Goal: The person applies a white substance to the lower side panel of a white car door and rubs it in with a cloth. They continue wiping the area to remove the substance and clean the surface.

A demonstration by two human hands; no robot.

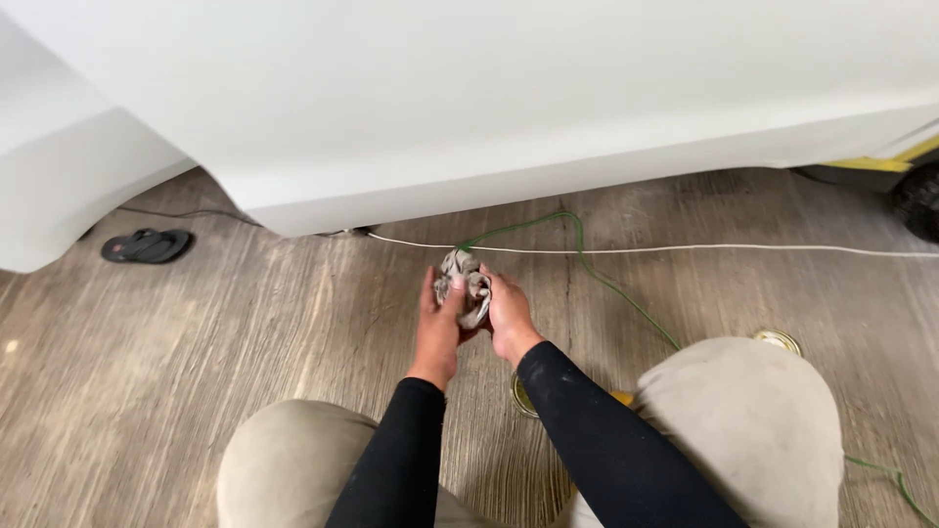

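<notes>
Hands bunching a rag in front of a white car panel.
Left hand (437, 318) and right hand (506, 315) both have their fingers clamped on a grey rag (465, 286), wadded between the palms, its top poking above the fingertips. Beyond the fingers run a white cord (704, 249) and a green cord (587, 264); a tin (523, 396) sits below the right wrist. Judged step: folding the rag; next needs a firm one-handed hold.
</notes>
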